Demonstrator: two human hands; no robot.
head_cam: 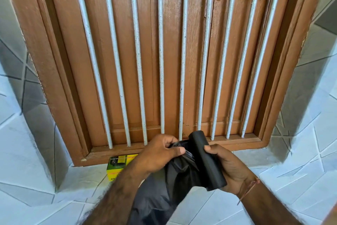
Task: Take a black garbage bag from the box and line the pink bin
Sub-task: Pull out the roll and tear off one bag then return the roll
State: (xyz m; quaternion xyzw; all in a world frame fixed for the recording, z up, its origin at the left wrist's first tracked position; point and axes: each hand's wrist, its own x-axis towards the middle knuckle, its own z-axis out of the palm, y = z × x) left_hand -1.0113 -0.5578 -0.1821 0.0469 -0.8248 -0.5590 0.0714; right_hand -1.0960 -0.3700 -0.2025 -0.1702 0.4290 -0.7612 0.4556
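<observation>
Two hands, left hand (pixel 156 153) and right hand (pixel 228 168), grip one bag roll (pixel 206 159).

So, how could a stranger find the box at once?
Look at the brown wooden window with white bars. Below its sill, on the pale tiled ledge, lies a small yellow-and-green cardboard box, behind the left hand. It is the only brightly coloured thing.

Your left forearm (pixel 116 188) hides the right part of the box (pixel 116 165), and its print is too small to read. The loose bag (pixel 160 193) runs off the bottom edge, so you can't see its end, and your right hand (pixel 228 168) covers the far side of the roll (pixel 206 159). Both your arms are cut off at the bottom edge.
</observation>
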